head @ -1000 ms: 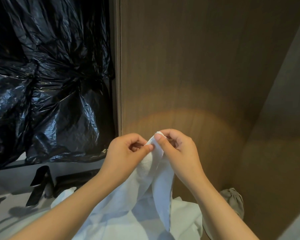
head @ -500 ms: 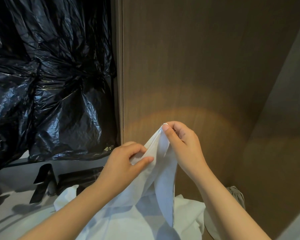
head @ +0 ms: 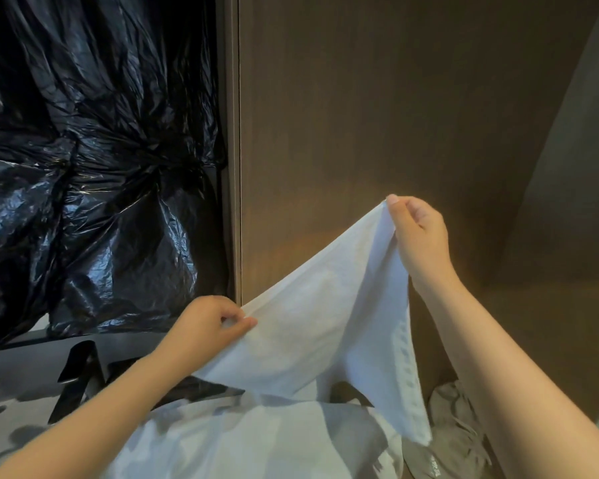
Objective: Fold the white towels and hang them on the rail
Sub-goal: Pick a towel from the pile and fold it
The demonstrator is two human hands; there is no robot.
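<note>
Nearest to us, at the bottom of the view, more white cloth [head: 256, 440] lies spread and rumpled under our forearms. Just to its right a crumpled grey cloth [head: 457, 430] sits in the corner against the wood.

Above these we hold the white towel [head: 319, 326] in the air between both hands. Our left hand [head: 204, 326] is the lower one; its thumb and curled fingers are clamped on the towel's upper edge. Our right hand [head: 419, 233] is raised higher, with thumb and forefinger pinched together on a corner. The edge runs taut and sloping up from left to right, and a hemmed side hangs down from the right hand toward the grey cloth.

Beyond the left wrist, dark angular objects [head: 80, 378] stand on a grey surface [head: 14, 375] — we cannot tell what they are. Behind them rises glossy, creased black plastic bagging [head: 83, 167]; whatever it holds is hidden. To its right, furthest back, stands a brown wooden panel [head: 377, 115].
</note>
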